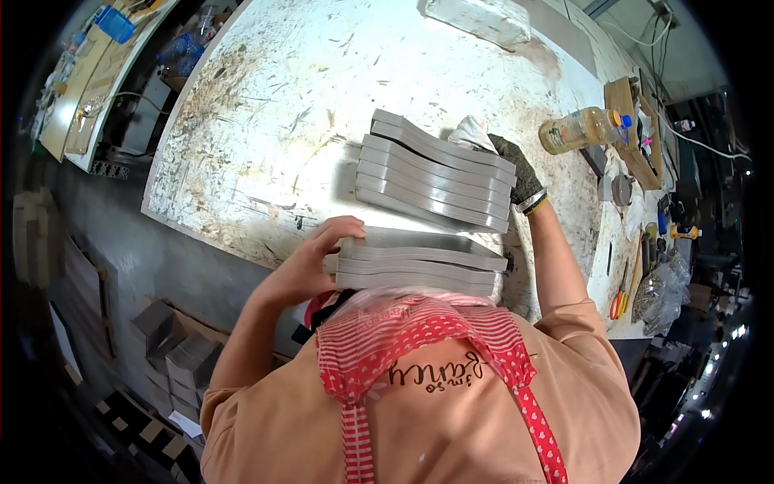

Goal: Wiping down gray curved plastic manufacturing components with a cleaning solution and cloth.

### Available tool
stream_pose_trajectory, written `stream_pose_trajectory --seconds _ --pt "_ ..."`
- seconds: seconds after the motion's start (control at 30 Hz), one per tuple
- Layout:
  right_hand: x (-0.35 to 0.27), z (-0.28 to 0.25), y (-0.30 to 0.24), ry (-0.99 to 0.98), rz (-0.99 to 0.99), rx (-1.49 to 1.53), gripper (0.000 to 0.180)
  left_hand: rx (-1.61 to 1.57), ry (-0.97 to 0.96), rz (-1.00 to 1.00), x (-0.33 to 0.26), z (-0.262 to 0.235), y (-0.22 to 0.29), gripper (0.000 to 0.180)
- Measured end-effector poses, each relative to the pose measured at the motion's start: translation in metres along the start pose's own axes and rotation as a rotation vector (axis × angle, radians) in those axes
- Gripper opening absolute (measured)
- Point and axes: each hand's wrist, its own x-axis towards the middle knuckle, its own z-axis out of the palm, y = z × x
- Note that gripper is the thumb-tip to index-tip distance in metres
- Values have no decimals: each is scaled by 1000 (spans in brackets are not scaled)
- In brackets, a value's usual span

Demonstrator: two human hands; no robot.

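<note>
Two stacks of grey, gently curved flat pieces lie across the white worktable in front of me. Bare and with fingers bent, my left hand (310,262) grips the left end of the near stack (419,266), which lies close against my apron. My right hand (516,171) wears a dark glove and is at the right end of the far stack (435,177). A crumpled white cloth (470,132) is at its fingertips, closed on it; the stack partly hides the fingers. The far stack's pieces are slightly fanned, with gaps between some of them.
On the stained worktable (266,105), a plastic bottle of yellowish liquid (576,131) stands right of my gloved hand. A clear plastic-wrapped block (480,20) lies at the far edge. Scissors (619,302) and a clear plastic bag (661,294) are at the right. Grey blocks (181,355) sit low at left.
</note>
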Motion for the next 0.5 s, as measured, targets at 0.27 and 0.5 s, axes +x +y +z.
stream_pose_trajectory --seconds 0.27,0.5 --pt "10 -5 -36 -58 302 292 36 -279 -270 -295 24 -53 1 66" --pt "8 -6 -40 -44 291 177 38 323 126 7 87 -37 15 119"
